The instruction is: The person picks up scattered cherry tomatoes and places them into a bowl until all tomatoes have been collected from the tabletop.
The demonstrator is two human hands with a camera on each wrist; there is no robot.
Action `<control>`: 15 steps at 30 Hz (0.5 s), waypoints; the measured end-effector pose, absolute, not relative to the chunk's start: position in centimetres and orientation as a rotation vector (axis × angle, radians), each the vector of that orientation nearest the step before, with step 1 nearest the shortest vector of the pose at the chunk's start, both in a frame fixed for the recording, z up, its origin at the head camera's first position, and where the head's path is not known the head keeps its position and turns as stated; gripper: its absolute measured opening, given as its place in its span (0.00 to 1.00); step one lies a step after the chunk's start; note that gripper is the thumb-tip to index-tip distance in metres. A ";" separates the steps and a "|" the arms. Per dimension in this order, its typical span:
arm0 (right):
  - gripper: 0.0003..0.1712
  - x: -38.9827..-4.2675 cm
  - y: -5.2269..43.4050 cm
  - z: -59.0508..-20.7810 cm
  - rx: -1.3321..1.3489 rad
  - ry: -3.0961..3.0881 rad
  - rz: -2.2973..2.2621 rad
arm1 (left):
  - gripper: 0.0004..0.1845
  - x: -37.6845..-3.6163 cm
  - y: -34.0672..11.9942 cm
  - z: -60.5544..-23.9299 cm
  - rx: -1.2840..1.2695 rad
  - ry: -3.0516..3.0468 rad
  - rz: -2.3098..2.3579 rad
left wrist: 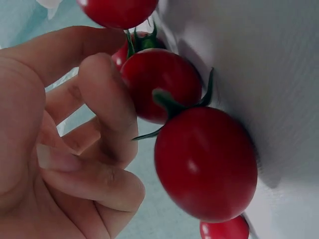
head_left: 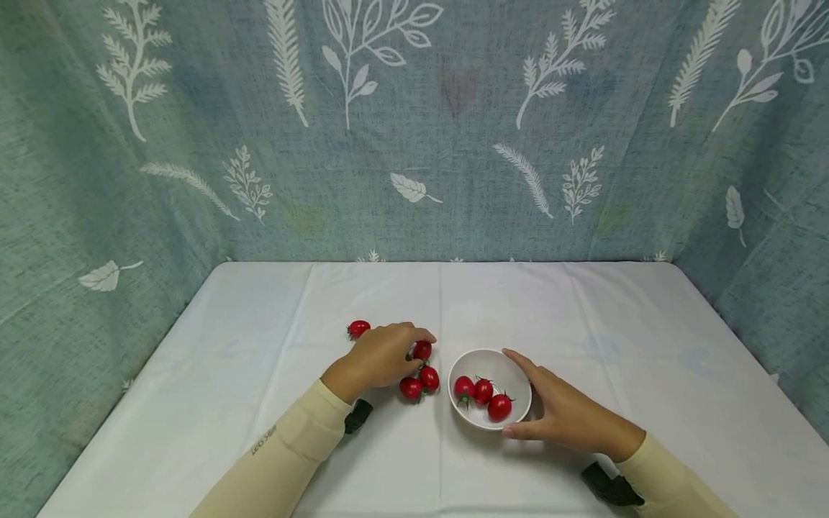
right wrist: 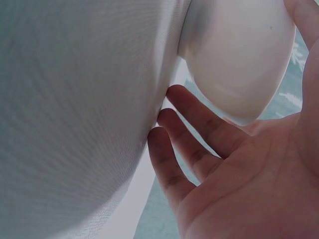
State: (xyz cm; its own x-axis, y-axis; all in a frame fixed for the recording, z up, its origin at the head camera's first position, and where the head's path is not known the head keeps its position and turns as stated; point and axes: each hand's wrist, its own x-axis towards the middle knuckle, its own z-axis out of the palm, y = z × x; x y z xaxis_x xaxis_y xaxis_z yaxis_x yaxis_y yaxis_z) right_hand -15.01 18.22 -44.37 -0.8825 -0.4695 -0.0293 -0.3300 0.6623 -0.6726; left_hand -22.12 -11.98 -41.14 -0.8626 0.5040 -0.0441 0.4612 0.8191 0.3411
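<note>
Red at the part-curled left hand (head_left: 382, 352), one tomato (head_left: 422, 350) sits, grip unclear; the right hand (head_left: 566, 410), spread wide, holds a white bowl (head_left: 512, 374) with three tomatoes (head_left: 483, 392). Two nearer tomatoes (head_left: 429, 379) and a farther tomato (head_left: 358, 329) lie on the desk (head_left: 550, 309).

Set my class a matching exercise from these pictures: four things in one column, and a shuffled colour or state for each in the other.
Things:
1. Bowl
2. Curtain
3. Tomatoes
4. Sleeves

Descriptions:
A. Patterned with white leaves
B. Plainly cream-coloured
C. Red with green tops
D. White, with three red fruits inside

Pairs: 1-D, 2-A, 3-C, 4-B
</note>
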 end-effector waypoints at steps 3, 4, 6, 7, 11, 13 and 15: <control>0.65 -15.0 18.2 -44.4 -0.655 2.678 -1.024 | 0.22 -22.1 -12.0 -41.5 0.760 2.879 0.480; 0.65 -15.0 18.2 -44.4 -0.656 2.681 -1.020 | 0.22 -22.1 -12.0 -41.6 0.758 2.882 0.479; 0.65 -14.9 18.2 -44.3 -0.653 2.684 -1.015 | 0.22 -22.1 -12.0 -41.7 0.760 2.888 0.477; 0.65 -14.9 18.2 -44.3 -0.652 2.684 -1.016 | 0.22 -22.1 -11.9 -41.7 0.760 2.890 0.477; 0.65 -14.9 18.2 -44.3 -0.652 2.685 -1.011 | 0.23 -22.2 -11.8 -41.8 0.756 2.903 0.463; 0.65 -14.9 18.2 -44.3 -0.657 2.689 -1.006 | 0.23 -22.2 -11.7 -41.8 0.751 2.911 0.456; 0.65 -14.9 18.2 -44.3 -0.661 2.688 -1.007 | 0.23 -22.2 -11.7 -41.9 0.741 2.918 0.448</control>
State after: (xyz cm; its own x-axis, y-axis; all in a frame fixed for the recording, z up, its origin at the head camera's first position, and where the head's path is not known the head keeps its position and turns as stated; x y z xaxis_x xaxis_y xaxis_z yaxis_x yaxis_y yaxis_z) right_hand -14.93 18.23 -44.29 -0.8810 -0.4723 -0.0256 -0.3393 0.6687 -0.6616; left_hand -22.22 -11.69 -41.90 -0.8769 0.4802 -0.0222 0.4514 0.8384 0.3057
